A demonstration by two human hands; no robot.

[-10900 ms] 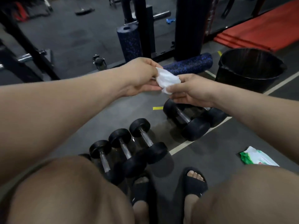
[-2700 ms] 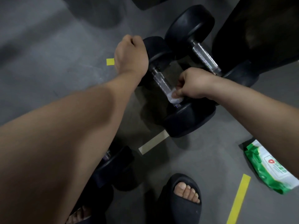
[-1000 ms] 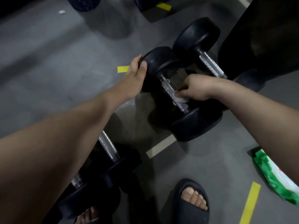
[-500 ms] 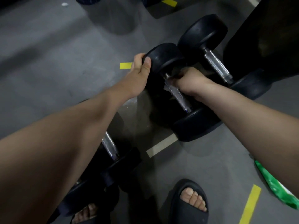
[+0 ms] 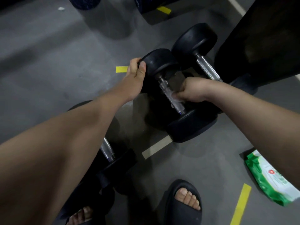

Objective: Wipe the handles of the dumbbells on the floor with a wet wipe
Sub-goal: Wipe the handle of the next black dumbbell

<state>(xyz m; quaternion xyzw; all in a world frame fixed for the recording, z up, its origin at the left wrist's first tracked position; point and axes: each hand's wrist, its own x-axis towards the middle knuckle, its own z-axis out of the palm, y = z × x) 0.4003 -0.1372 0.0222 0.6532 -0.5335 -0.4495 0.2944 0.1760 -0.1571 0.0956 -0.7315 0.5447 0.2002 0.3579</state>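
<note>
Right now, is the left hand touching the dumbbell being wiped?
Touching. The head view shows the left hand gripping the far black end of the dumbbell, thumb and fingers over its edge.

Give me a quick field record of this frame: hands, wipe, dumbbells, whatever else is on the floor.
left hand: grips the far head of the front dumbbell
right hand: holds the wet wipe against that dumbbell's handle, about mid-length
back dumbbell: beside the front one, handle bare, untouched
small dumbbell: partly hidden under the left forearm
wipes pack: green and white, on the floor at right
black bin: upper right, next to the back dumbbell
</note>
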